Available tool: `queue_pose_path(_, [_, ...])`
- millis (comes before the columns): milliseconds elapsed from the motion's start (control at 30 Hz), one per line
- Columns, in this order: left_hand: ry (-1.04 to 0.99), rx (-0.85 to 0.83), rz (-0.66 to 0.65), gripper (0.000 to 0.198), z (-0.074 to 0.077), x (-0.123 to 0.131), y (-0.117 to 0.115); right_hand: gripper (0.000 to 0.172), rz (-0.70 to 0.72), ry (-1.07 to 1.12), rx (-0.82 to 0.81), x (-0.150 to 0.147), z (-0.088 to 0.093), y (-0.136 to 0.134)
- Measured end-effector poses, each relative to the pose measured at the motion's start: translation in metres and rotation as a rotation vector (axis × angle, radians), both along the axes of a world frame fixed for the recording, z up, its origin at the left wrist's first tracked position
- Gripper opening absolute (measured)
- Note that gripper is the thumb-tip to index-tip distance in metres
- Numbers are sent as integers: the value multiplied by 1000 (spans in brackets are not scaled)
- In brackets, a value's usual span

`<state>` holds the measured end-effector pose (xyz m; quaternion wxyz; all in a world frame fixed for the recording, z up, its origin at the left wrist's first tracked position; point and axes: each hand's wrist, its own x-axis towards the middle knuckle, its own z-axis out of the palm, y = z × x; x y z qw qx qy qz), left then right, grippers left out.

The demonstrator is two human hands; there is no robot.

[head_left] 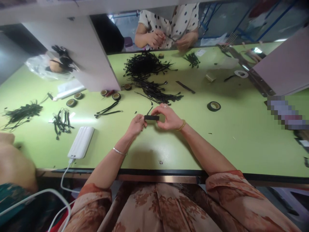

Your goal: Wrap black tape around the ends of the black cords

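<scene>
Over the front middle of the green table, my right hand [168, 117] is closed around a roll of black tape [152, 118], seen edge-on. My left hand [137, 125] pinches at the roll's left end. A thin black cable [149, 110] sticks up behind the roll, by the left fingertips; its lower part is hidden by the fingers and tape. Just beyond the hands lies a pile of short black cables [156, 91], with a larger heap of black cables [142, 64] behind it.
Another roll of tape [214, 106] lies to the right, and a dark strip [185, 87] further back. A white power bank [81, 142] with a cord sits at left, near more cable bundles [61, 124]. A white partition [79, 54] stands behind. Across the table a co-worker's hands [156, 39] hold a cable.
</scene>
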<state>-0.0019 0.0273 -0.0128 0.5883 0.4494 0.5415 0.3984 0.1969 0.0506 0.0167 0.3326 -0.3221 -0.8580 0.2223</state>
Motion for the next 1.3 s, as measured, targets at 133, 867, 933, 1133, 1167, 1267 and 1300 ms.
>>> queue_pose_path(133, [10, 19, -87, 19, -6, -3, 2, 34, 2, -25, 23, 0, -4, 1])
queue_pose_path(867, [250, 291, 26, 19, 2, -2, -4, 43, -22, 43, -314, -11, -9, -6])
queue_pose_path(933, [237, 285, 26, 18, -1, -3, -2, 46, -19, 127, -478, -13, -9, -8])
queue_pose_path(1133, [261, 262, 11, 20, 1, -7, 1, 39, 2, 212, -631, -20, -5, -13])
queue_pose_path(1167, [281, 285, 3, 20, 2, -7, 1, 38, -1, 208, -644, -21, -4, -13])
queue_pose_path(1267, [405, 377, -3, 19, 5, -5, -4, 34, -61, 163, -614, -21, -4, -12])
queue_pose_path(1300, [459, 404, 1, 19, 6, -4, -6, 32, -90, 132, -571, -21, -4, -12])
